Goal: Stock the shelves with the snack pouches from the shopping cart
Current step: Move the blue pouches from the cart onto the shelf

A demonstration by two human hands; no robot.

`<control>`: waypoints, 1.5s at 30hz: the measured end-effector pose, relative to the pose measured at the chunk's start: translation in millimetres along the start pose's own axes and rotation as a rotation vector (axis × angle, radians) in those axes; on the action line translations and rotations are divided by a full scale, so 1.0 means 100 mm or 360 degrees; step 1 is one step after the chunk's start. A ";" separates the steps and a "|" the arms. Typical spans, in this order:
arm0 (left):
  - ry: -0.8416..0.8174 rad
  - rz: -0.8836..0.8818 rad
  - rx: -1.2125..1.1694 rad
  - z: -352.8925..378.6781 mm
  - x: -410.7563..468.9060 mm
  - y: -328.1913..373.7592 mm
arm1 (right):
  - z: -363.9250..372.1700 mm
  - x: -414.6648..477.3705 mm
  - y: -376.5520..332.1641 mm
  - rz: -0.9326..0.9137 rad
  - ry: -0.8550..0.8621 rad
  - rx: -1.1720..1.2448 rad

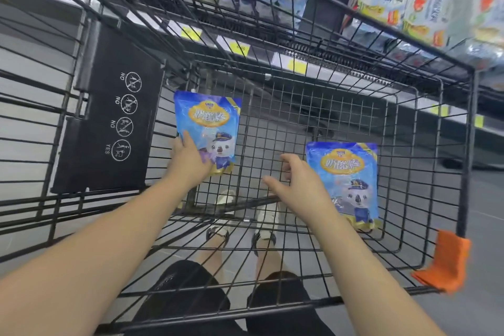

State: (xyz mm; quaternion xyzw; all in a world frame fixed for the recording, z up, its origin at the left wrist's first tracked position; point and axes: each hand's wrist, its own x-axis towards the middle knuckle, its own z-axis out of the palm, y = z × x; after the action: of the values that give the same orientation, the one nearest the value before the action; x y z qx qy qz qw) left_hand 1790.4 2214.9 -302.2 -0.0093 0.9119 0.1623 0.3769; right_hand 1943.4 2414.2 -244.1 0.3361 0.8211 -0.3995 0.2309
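Left hand (188, 155) fingers grasp the left pouch (208, 128) by its lower edge. Right hand (297, 183) fingers hang released just left of the right pouch (345, 180). That thin edge grip could let the slick pouch slide back into the cart (300, 106).

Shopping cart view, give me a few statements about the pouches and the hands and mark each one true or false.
1. Two blue snack pouches lie in the shopping cart. True: the left pouch and the right pouch.
2. The left hand is on the left pouch. True.
3. The right hand has lifted the right pouch out of the cart. False: that pouch lies on the cart floor, with the hand open beside it.
4. The cart is piled full of pouches. False: only two show.
5. An orange piece sits at the cart's near right corner. True.
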 end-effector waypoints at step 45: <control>-0.0451 0.0271 -0.0697 -0.02 -0.24 0.58 | -0.51 -0.09 0.96 0.0611 0.0464 0.0216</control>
State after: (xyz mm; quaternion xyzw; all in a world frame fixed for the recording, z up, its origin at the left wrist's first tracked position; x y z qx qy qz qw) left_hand 1797.7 2266.7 -267.7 0.0090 0.7908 0.3863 0.4747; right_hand 2014.7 2496.3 -257.3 0.5546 0.7382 -0.3497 0.1586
